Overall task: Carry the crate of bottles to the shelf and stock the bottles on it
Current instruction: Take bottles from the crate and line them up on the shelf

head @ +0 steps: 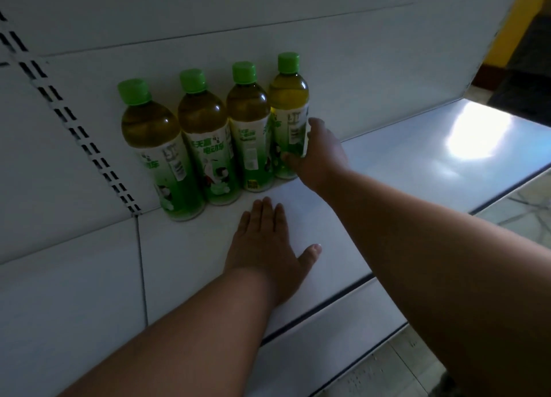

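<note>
Nearest me, my left hand (pixel 264 241) lies flat, fingers straight, on the white shelf (pixel 402 164), holding nothing. Beyond it my right hand (pixel 317 155) wraps the label of the rightmost green-tea bottle (pixel 288 110), upright against the back panel (pixel 357 68) beside three others. Full, stiff, slick plastic, I reckon; mid-body grips best.

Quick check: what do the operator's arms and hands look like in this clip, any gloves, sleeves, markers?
Both are bare: no gloves, sleeves, watch, rings or markers show on the left hand or right hand. Forearms are uncovered to the frame edge. Short unpainted nails on visible fingers.
</note>
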Demonstrator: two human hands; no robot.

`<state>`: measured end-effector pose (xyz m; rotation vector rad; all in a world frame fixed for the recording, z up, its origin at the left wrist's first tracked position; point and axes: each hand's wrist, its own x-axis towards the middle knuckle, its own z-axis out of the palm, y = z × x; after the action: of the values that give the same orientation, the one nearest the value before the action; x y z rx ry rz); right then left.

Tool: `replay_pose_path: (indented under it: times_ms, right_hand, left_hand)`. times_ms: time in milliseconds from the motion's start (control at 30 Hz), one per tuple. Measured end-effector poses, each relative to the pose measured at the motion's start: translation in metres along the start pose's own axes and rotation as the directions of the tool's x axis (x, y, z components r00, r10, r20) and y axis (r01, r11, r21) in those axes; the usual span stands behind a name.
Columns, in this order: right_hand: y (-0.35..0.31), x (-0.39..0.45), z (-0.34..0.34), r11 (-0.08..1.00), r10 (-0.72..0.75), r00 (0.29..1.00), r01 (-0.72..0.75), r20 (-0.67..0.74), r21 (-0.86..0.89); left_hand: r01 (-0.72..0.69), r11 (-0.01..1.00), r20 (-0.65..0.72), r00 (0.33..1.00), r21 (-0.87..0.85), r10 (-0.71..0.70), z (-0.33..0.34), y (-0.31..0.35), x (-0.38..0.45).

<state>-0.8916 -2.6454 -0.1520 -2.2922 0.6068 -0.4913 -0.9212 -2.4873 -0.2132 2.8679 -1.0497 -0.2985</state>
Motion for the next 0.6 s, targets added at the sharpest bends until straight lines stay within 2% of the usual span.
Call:
replay_pose_path:
  times_ms: [100,167,267,333,400,600]
  right_hand:
    - [0.008,-0.034,-0.018,0.991,-0.069,0.995,0.06,-0.074,-0.122]
    - [0.012,-0.065,-0.038,0.973,-0.091,0.993,0.073,-0.072,-0.22]
    - [0.013,-0.122,-0.076,0.933,-0.053,0.999,0.047,-0.007,-0.356]
    - [0.01,-0.17,-0.101,0.89,0.012,0.999,0.004,0.032,-0.455]
    - [0.009,-0.221,-0.126,0.844,0.108,0.994,-0.086,0.011,-0.529]
    - [0.028,-0.365,-0.18,0.732,0.378,0.922,-0.353,-0.083,-0.583]
  left_hand:
    - [-0.009,1.0,-0.02,1.0,-0.019,0.009,-0.006,-0.001,-0.003]
    - [-0.038,0.995,-0.11,0.994,-0.087,0.028,-0.013,-0.002,-0.013]
    - [-0.192,0.971,-0.262,0.953,-0.14,0.15,-0.027,0.004,-0.043]
    - [-0.309,0.935,-0.287,0.924,-0.172,0.253,-0.036,0.018,-0.069]
    - [-0.397,0.905,-0.281,0.895,-0.153,0.346,-0.041,0.039,-0.099]
    - [-0.572,0.814,-0.225,0.81,-0.098,0.542,-0.021,0.117,-0.196]
